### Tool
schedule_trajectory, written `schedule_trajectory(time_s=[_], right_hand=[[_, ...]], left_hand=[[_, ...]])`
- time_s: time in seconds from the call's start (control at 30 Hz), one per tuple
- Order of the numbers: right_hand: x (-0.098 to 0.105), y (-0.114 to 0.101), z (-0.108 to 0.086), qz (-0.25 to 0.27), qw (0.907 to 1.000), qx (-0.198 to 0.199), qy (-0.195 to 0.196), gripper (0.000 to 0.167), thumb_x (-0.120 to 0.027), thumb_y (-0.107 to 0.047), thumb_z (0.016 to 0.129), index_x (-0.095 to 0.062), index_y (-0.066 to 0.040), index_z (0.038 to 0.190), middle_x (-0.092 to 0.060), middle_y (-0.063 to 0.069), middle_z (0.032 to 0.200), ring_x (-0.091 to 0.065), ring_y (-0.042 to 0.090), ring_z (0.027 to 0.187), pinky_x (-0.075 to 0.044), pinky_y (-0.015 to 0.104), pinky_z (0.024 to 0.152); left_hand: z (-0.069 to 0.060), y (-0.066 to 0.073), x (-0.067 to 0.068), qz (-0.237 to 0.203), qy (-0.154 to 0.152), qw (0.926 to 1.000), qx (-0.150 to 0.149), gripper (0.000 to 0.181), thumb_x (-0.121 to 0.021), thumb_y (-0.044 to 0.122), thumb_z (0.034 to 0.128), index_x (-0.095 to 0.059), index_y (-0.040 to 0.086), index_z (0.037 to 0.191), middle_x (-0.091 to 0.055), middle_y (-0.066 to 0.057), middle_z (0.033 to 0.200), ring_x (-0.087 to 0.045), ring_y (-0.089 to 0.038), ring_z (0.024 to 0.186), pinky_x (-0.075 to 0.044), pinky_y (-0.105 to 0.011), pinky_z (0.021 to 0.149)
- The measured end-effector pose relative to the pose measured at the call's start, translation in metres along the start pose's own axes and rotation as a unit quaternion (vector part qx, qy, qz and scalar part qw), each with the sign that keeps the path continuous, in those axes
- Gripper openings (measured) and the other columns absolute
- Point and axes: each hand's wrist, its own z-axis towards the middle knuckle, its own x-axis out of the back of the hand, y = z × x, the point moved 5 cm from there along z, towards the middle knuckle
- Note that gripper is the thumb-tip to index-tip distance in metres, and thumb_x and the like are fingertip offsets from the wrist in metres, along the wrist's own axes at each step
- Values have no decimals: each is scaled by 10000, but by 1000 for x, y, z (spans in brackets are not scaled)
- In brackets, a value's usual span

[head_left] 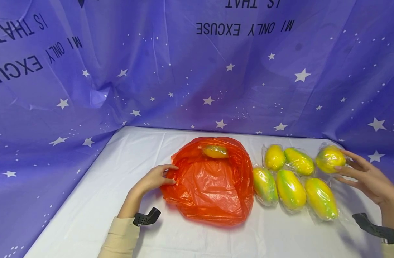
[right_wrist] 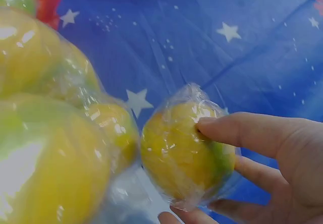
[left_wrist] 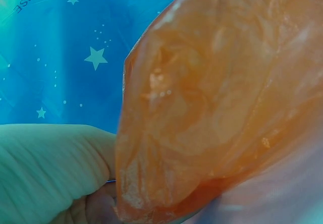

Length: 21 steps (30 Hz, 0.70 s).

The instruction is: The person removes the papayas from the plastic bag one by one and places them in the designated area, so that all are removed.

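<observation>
A red plastic bag (head_left: 213,186) lies with its mouth spread on the white table, and one wrapped mango (head_left: 215,151) is inside it near the back. My left hand (head_left: 158,176) pinches the bag's left rim between thumb and fingers; in the left wrist view the bag's film (left_wrist: 202,103) covers much of the hand. At the far right, my right hand (head_left: 366,175) grips a yellow-green mango (right_wrist: 184,153) in clear wrap, thumb on one side and fingers around the other. Several more wrapped mangoes (head_left: 291,190) lie in two rows between the bag and the right hand.
White cloth (head_left: 119,172) covers the table. A purple curtain (head_left: 184,71) with stars and lettering hangs behind it and along the left and right. Each wrist carries a black camera mount (head_left: 147,216).
</observation>
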Motion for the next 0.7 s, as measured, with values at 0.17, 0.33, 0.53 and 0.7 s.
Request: schedule_trajectory(time_s=[0.17, 0.33, 0.53, 0.7], right_hand=[[8, 10, 0, -262, 9992, -264, -169, 779, -512, -30, 992, -35, -264, 1562, 208, 141, 1565, -508, -143, 939, -559, 276, 725], [12, 15, 0, -440, 9982, -317, -241, 770, -503, -39, 998, -18, -239, 1562, 225, 159, 1558, -490, -156, 945, -560, 290, 735], [21, 18, 3, -812, 9962, -246, -216, 742, -511, -32, 994, -93, -260, 1563, -98, -31, 1555, -527, -113, 943, -563, 298, 739], [25, 20, 6, -875, 9952, -178, -408, 732, -510, -18, 991, -115, -249, 1563, -193, -111, 1479, -526, -118, 976, -556, 275, 753]], left_hand=[[-1, 0, 0, -22, -2, 10000, -7, 454, -763, 72, 795, -635, 41, 1230, -596, -152, 1259, -508, -337, 1184, -381, -515, 1009], [-1, 1, 0, -43, -11, 10000, -19, 455, -762, 72, 797, -632, 34, 1232, -598, -152, 1254, -515, -324, 1166, -389, -505, 1001], [-1, 0, 0, -66, -25, 10000, -8, 455, -763, 72, 797, -631, 36, 1232, -600, -145, 1252, -517, -316, 1158, -390, -502, 998], [0, -1, 0, -78, -25, 10000, 21, 461, -766, 74, 797, -631, 44, 1236, -599, -140, 1255, -518, -308, 1150, -398, -498, 990]])
